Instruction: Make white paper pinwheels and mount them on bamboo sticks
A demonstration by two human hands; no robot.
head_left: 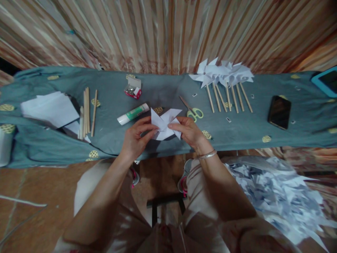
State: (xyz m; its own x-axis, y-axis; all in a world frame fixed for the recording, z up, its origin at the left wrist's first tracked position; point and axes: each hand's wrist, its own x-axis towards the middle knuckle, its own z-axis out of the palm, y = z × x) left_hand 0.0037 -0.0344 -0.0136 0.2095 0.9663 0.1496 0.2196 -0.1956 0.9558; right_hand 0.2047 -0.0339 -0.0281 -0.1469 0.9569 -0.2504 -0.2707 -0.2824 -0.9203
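Note:
A white folded paper pinwheel [165, 123] is held just above the grey-blue cloth-covered table [163, 88], between both hands. My left hand [137, 137] pinches its lower left part with curled fingers. My right hand [187, 130] grips its right side with thumb and fingers closed; a thin bangle circles that wrist. A glue stick [133, 113] lies just left of the paper, and green-handled scissors [192, 110] lie just right of it.
Finished paper pinwheels on wooden sticks [223, 79] lie at back right. Loose wooden sticks [88, 111] and white paper sheets [50, 109] lie at left. A small box of pins [133, 88], a black phone [279, 111] and a paper-scrap pile [276, 193] on the floor are nearby.

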